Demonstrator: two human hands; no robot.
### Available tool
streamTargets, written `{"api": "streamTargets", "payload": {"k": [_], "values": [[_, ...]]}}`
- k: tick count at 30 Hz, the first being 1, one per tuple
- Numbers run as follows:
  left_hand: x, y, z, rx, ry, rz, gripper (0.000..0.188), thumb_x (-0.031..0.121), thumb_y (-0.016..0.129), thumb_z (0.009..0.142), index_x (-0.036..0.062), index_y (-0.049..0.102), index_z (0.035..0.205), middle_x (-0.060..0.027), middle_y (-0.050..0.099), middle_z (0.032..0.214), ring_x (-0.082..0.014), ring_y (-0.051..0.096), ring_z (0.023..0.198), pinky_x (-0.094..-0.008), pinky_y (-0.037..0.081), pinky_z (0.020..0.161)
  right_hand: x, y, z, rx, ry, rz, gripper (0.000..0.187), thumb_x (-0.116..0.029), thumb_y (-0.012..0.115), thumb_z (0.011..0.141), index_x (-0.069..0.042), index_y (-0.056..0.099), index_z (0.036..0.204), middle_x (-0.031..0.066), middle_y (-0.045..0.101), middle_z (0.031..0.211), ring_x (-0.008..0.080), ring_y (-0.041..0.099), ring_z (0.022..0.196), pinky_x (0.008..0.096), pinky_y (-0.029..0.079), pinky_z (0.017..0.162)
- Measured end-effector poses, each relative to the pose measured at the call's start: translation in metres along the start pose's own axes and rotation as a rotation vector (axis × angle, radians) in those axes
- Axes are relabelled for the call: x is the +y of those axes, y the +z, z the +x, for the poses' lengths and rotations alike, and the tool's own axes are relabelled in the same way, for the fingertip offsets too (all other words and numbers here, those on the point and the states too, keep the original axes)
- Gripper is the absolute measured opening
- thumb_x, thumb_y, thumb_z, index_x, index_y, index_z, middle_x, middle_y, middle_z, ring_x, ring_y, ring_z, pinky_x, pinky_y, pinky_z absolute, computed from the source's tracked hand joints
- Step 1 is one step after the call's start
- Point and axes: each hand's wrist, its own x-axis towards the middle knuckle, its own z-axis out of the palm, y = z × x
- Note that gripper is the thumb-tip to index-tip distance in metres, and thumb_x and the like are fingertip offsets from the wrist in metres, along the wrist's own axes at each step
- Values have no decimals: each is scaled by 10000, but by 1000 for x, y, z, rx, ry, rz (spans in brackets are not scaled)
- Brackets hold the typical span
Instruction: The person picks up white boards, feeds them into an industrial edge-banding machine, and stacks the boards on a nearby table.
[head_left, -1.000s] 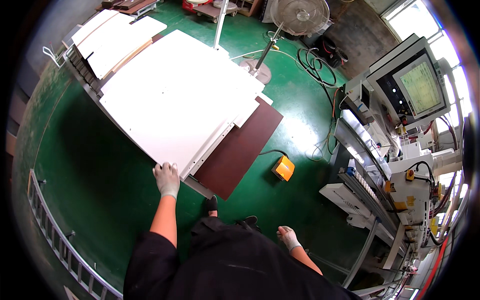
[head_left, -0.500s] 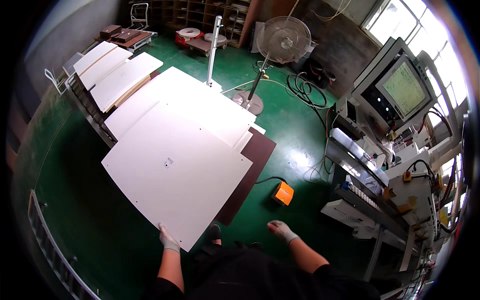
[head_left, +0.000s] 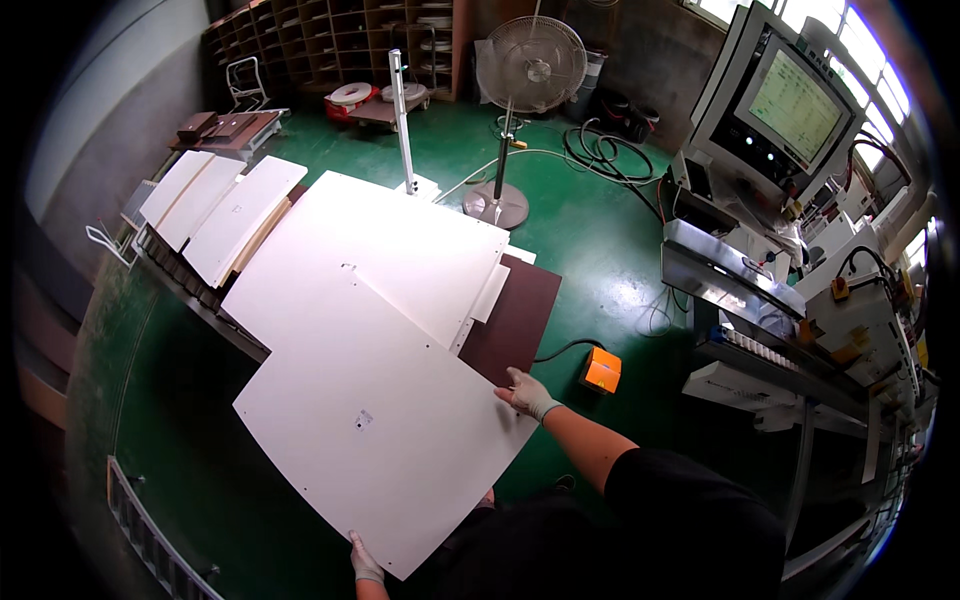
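Observation:
A large white panel (head_left: 350,430) with small holes and a printed label slants toward me, overlapping a stack of white panels (head_left: 370,225). My left hand (head_left: 367,560), in a pale glove with bare fingertips, grips its near edge by the lower corner, thumb on top; the other fingers are hidden underneath. At the panel's right edge, my right hand (head_left: 527,393) has a similar glove, its thumb and forefinger apart. It touches or hovers just over that edge; which one, I cannot tell. A dark brown board (head_left: 515,320) sticks out beneath the stack.
An orange foot pedal (head_left: 601,370) sits on the green floor, right of the boards. A fan (head_left: 537,72) stands behind the stack, beside a white upright post (head_left: 401,120). To the right is a machine with a screen (head_left: 795,105). More white boards (head_left: 235,220) lie at left.
The white panel has slid toward me and right, off more of the stack, with my left hand on it. My right hand has moved forward from beside my body to the panel's right edge.

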Motion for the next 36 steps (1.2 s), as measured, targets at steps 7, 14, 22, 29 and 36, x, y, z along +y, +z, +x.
{"api": "streamTargets", "payload": {"k": [7, 14, 22, 29, 36], "values": [[19, -21, -6, 252, 135, 28, 686, 563, 359, 964, 14, 431, 1371, -149, 521, 1336, -334, 533, 1196, -470, 460, 982, -49, -13, -59, -306, 230, 218, 737, -612, 547, 834, 66, 655, 1101, 240, 650, 1121, 344, 614, 1077, 371, 459, 930], [62, 53, -39, 13, 187, -10, 626, 466, 297, 995, 0, 403, 1398, -138, 477, 1388, -307, 486, 1240, -438, 418, 1017, -52, -124, -141, -132, 240, 219, 743, -550, 592, 838, 114, 594, 1171, 265, 619, 1185, 355, 592, 1129, 356, 450, 965], [82, 217, -6, -291, 291, 226, 567, 397, 328, 1009, -63, 507, 1289, -150, 578, 1248, -269, 593, 1099, -358, 491, 930, 42, -178, -265, 362, 416, 576, 552, -533, 580, 861, 11, 669, 886, 155, 663, 794, 266, 652, 770, 352, 488, 732], [56, 358, -26, -472, 349, 616, 510, 355, 383, 1021, -81, 536, 1236, -148, 591, 1197, -232, 556, 1082, -343, 439, 966, 138, -199, -363, 783, 585, 481, 569, -539, 590, 840, -3, 577, 649, 152, 568, 605, 257, 573, 580, 392, 446, 594], [1, 443, -85, -548, 268, 832, 533, 417, 384, 1021, -56, 563, 1190, -125, 609, 1128, -214, 588, 976, -334, 479, 895, 198, -213, -436, 920, 725, 407, 619, -554, 568, 825, 25, 539, 607, 237, 514, 601, 339, 528, 553, 432, 420, 573]]}}
